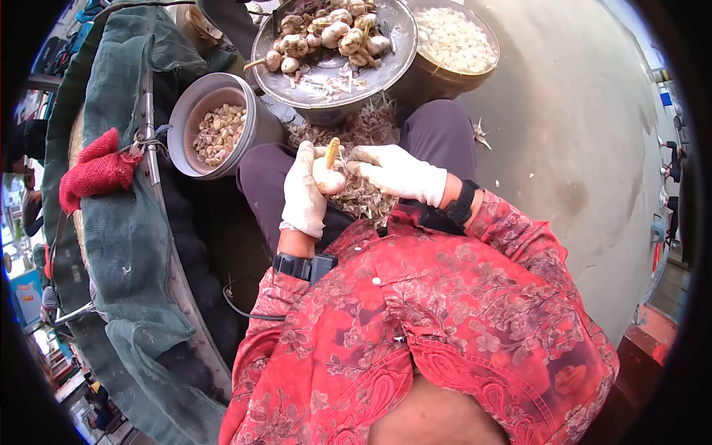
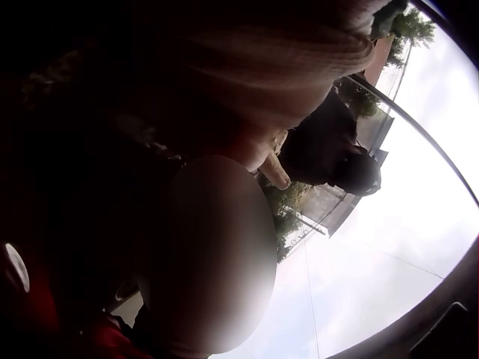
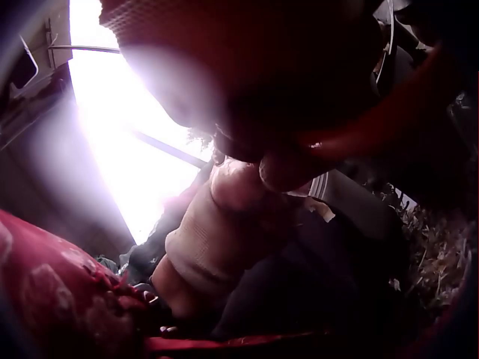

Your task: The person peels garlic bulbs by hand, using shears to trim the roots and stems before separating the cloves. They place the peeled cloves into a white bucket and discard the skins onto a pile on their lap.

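My gloved left hand (image 1: 302, 194) holds a garlic bulb (image 1: 328, 180) upright above my lap, its dry yellowish stem (image 1: 333, 152) pointing up. From the other side my gloved right hand (image 1: 400, 173) comes in with curled fingers, thumb and fingertips pinching at the bulb's edge. In the right wrist view the thumb (image 3: 352, 142) and the fingers come together near the left hand (image 3: 217, 224). The left wrist view is dark, with a pale stem (image 2: 277, 172) showing beyond the glove. Ahead, a wide metal basin (image 1: 393, 63) holds several unpeeled garlic bulbs (image 1: 334, 33).
A bucket (image 1: 178, 133) of loose cloves (image 1: 219, 133) stands at the left, and a tub (image 1: 475, 68) of peeled white cloves (image 1: 452, 37) at the far right. Garlic skins (image 1: 371, 122) litter the ground between my knees. Green netting (image 1: 122, 222) over a rail and a red mesh bag (image 1: 96, 174) lie left.
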The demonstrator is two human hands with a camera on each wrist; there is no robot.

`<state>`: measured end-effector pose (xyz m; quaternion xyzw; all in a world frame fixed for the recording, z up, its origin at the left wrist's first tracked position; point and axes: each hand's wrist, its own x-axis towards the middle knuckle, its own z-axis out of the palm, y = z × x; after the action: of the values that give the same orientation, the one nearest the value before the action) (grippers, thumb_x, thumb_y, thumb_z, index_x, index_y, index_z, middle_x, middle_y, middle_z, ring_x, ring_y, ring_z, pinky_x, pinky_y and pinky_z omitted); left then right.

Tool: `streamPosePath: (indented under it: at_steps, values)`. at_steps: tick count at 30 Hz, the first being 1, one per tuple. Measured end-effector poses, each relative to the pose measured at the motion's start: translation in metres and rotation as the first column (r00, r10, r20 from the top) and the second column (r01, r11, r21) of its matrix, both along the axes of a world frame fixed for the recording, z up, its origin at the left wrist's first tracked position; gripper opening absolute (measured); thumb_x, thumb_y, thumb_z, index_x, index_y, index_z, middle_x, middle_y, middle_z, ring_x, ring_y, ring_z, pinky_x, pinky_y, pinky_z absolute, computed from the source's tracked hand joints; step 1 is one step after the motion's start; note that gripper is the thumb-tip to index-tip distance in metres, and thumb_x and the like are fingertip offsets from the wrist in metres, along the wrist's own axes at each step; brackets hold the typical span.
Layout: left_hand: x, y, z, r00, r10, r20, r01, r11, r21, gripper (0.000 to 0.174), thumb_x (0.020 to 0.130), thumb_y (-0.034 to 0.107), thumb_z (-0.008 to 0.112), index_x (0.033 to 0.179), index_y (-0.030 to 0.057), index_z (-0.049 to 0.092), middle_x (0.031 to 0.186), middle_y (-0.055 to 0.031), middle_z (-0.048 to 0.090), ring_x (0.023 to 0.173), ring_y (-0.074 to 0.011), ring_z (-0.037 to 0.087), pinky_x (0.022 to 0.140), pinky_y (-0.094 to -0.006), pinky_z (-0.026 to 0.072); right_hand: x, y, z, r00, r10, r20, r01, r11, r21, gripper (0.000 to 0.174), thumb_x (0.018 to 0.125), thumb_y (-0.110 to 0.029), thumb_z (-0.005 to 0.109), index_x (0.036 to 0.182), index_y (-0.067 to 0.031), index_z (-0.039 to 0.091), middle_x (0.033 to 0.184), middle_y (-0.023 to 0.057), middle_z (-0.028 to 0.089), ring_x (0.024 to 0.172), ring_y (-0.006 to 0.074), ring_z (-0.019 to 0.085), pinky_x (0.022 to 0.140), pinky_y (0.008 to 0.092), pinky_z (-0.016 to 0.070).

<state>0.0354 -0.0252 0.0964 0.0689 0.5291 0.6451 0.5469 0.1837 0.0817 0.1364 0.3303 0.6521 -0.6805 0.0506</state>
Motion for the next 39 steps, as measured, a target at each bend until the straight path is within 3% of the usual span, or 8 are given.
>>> streamPosePath:
  at_steps: [6, 9, 11, 17, 22, 25, 31, 39]
  values:
    - [0.000, -0.004, -0.009, 0.968, -0.140, 0.210, 0.120, 0.987, 0.105, 0.049, 0.103, 0.036, 0.038, 0.105, -0.0061, 0.062, 0.075, -0.0056, 0.063, 0.055, -0.0117, 0.053, 0.051, -0.0228, 0.0428, 0.004, -0.009, -0.001, 0.998, -0.020, -0.067, 0.018, 1.000, -0.018, 0.034, 0.098, -0.025, 0.055, 0.125, -0.0044, 0.059, 0.093, -0.0037, 0.062, 0.076, 0.0032, 0.049, 0.064, 0.0207, 0.0416]
    - [0.003, -0.005, -0.012, 0.968, -0.151, 0.203, 0.141, 0.988, 0.063, 0.048, 0.104, 0.036, 0.035, 0.105, -0.0058, 0.060, 0.073, -0.0064, 0.061, 0.053, -0.0116, 0.051, 0.048, -0.0220, 0.0404, 0.006, -0.017, -0.010, 0.974, -0.077, -0.212, 0.057, 0.993, -0.099, 0.043, 0.095, -0.027, 0.061, 0.129, -0.0014, 0.057, 0.116, 0.0032, 0.065, 0.104, 0.0072, 0.056, 0.092, 0.0247, 0.0450]
    - [0.003, -0.003, -0.010, 0.960, -0.185, 0.211, 0.175, 0.982, 0.068, 0.046, 0.104, 0.036, 0.036, 0.102, -0.0045, 0.058, 0.073, -0.0076, 0.059, 0.052, -0.0112, 0.050, 0.045, -0.0199, 0.0374, 0.011, -0.017, -0.006, 0.994, 0.000, -0.110, 0.011, 0.995, 0.097, 0.045, 0.093, -0.028, 0.064, 0.128, -0.0009, 0.058, 0.117, 0.0052, 0.066, 0.106, 0.0077, 0.057, 0.095, 0.0257, 0.0449]
    - [0.011, 0.003, -0.002, 0.983, -0.015, 0.181, 0.013, 1.000, 0.015, 0.054, 0.103, 0.040, 0.036, 0.108, -0.0101, 0.057, 0.089, -0.0168, 0.066, 0.070, -0.0220, 0.061, 0.067, -0.0308, 0.0514, 0.008, -0.011, -0.022, 0.976, -0.116, -0.182, 0.053, 0.946, -0.319, 0.041, 0.094, -0.024, 0.064, 0.127, 0.0006, 0.059, 0.105, -0.0008, 0.064, 0.093, 0.0065, 0.056, 0.086, 0.0239, 0.0459]
    - [0.002, -0.001, 0.007, 0.923, -0.341, 0.177, 0.314, 0.935, 0.162, 0.064, 0.102, 0.042, 0.027, 0.104, -0.0115, 0.062, 0.084, -0.0153, 0.067, 0.067, -0.0201, 0.060, 0.066, -0.0287, 0.0478, 0.007, -0.005, -0.004, 0.994, -0.081, -0.074, 0.062, 0.971, -0.233, 0.031, 0.095, -0.026, 0.062, 0.113, -0.0004, 0.066, 0.089, 0.0006, 0.065, 0.080, 0.0078, 0.057, 0.074, 0.0246, 0.0479]
    - [0.006, -0.007, -0.005, 0.978, -0.067, 0.196, 0.062, 0.998, 0.029, 0.051, 0.103, 0.037, 0.037, 0.110, -0.0086, 0.059, 0.088, -0.0169, 0.068, 0.073, -0.0218, 0.066, 0.069, -0.0293, 0.0527, 0.012, -0.008, -0.032, 0.967, -0.121, -0.225, 0.035, 0.936, -0.351, 0.028, 0.094, -0.024, 0.061, 0.107, -0.0001, 0.066, 0.090, 0.0007, 0.065, 0.083, 0.0084, 0.057, 0.076, 0.0246, 0.0470]
    - [0.000, -0.010, -0.008, 0.976, -0.174, 0.127, 0.165, 0.983, 0.080, 0.047, 0.102, 0.035, 0.042, 0.109, -0.0086, 0.056, 0.087, -0.0163, 0.066, 0.071, -0.0214, 0.064, 0.065, -0.0294, 0.0526, 0.012, -0.011, 0.003, 1.000, 0.012, -0.004, -0.013, 0.993, -0.118, 0.033, 0.096, -0.022, 0.057, 0.126, -0.0087, 0.062, 0.081, -0.0076, 0.058, 0.060, 0.0001, 0.041, 0.051, 0.0190, 0.0330]
    - [0.008, -0.005, -0.022, 0.984, -0.152, 0.088, 0.153, 0.988, -0.011, 0.039, 0.103, 0.032, 0.042, 0.105, -0.0036, 0.059, 0.087, -0.0112, 0.066, 0.062, -0.0140, 0.059, 0.052, -0.0228, 0.0463, 0.010, -0.016, -0.025, 0.995, -0.021, -0.099, 0.003, 0.984, -0.176, 0.034, 0.095, -0.034, 0.060, 0.109, -0.0036, 0.066, 0.086, 0.0006, 0.064, 0.076, 0.0077, 0.056, 0.071, 0.0250, 0.0470]
